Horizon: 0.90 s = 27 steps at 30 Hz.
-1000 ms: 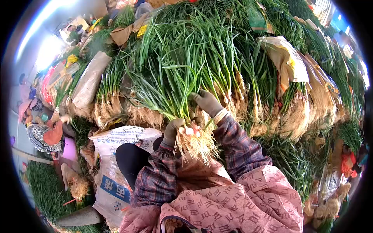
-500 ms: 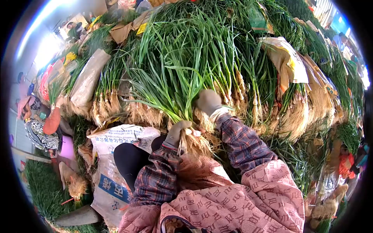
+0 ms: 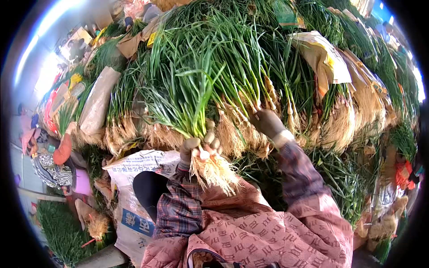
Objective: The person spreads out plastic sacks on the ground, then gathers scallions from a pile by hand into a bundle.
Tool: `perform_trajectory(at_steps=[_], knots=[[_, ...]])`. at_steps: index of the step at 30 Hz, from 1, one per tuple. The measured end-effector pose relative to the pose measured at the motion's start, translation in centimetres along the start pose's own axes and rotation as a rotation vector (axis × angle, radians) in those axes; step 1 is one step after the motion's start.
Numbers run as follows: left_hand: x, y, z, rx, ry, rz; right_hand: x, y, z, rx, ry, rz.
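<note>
In the head view my left hand (image 3: 196, 145), in a grey-brown glove, is wrapped round a bunch of green garlic (image 3: 187, 105). Pale bulbs (image 3: 204, 154) and a shaggy tuft of roots (image 3: 213, 173) stick out below its fingers, with the long leaves fanning up and away. To the right, my gloved right hand (image 3: 267, 123) reaches to the near edge of a large heap of green garlic (image 3: 232, 49). Its fingers close on the pale stem bases of some stalks there; the fingertips are partly hidden.
A printed white sack (image 3: 127, 187) lies at my left beside a dark rounded thing. Torn sacking (image 3: 324, 58) covers part of the heap. On the far left another person (image 3: 53, 161) handles similar plants. Tied bundles (image 3: 96, 225) lie at lower left.
My right hand has moved right and slightly down, from beside the held bunch to the heap's stems. The bunch in my left hand has shifted left, its bulbs and roots now more exposed.
</note>
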<state>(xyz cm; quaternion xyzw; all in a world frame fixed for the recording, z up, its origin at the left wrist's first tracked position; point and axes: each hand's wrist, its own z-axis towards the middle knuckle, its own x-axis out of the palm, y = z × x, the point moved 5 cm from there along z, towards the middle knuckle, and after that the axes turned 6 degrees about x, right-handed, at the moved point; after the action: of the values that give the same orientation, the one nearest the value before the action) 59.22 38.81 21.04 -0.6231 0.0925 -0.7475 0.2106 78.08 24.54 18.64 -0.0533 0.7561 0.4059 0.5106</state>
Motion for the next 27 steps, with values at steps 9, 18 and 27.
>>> perform_trajectory(at_steps=[9, 18, 27], knots=[[-2.1, -1.8, -0.6, 0.027, 0.179, -0.036, -4.1, 7.9, 2.6, -0.212, -0.636, -0.263], [-1.0, 0.8, -1.4, -0.013, -0.156, -0.051, 7.0, 9.4, 2.9, 0.004, 0.465, 1.009], [-0.1, 0.5, -0.7, 0.031, 0.333, -0.476, 5.2, 8.4, 3.0, 0.063, 0.435, 1.246]])
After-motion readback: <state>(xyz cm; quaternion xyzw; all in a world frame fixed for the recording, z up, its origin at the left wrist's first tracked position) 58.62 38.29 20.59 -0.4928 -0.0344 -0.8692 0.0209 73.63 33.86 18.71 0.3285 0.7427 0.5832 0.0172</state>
